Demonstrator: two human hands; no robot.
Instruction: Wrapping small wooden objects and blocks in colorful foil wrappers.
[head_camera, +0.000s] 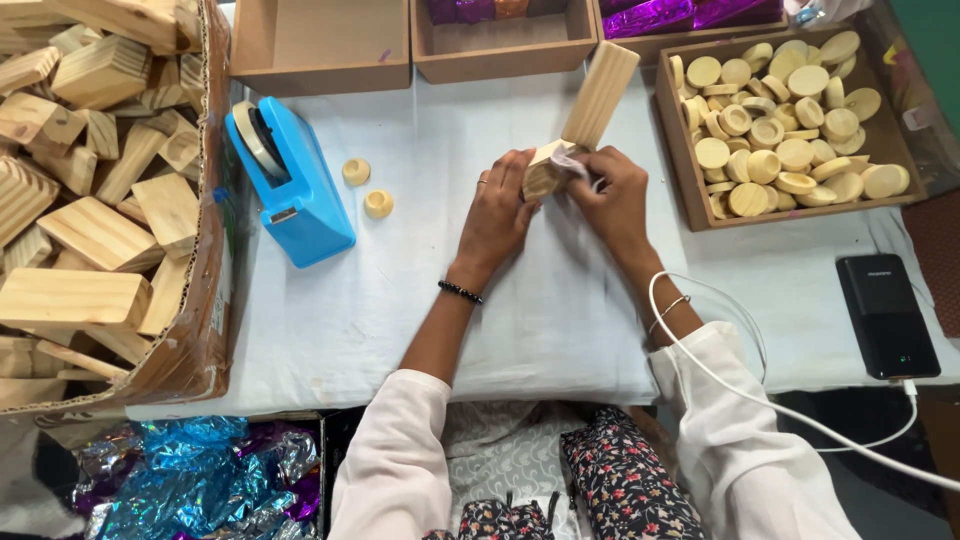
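Observation:
A long pale wooden block (590, 112) is held tilted over the white table cloth (400, 290), its near end down. My left hand (498, 212) grips that lower end from the left. My right hand (612, 198) holds it from the right, pressing a small piece of white tape or cloth (572, 163) against the wood. Two small round wooden caps (366, 187) lie on the cloth to the left of my hands.
A blue tape dispenser (288, 180) stands left of the caps. A large cardboard box (196, 330) of wooden blocks fills the left side. A tray (682, 160) of round wooden pieces sits at right, shallow boxes (320, 45) behind, a black power bank (886, 315) with white cable near right.

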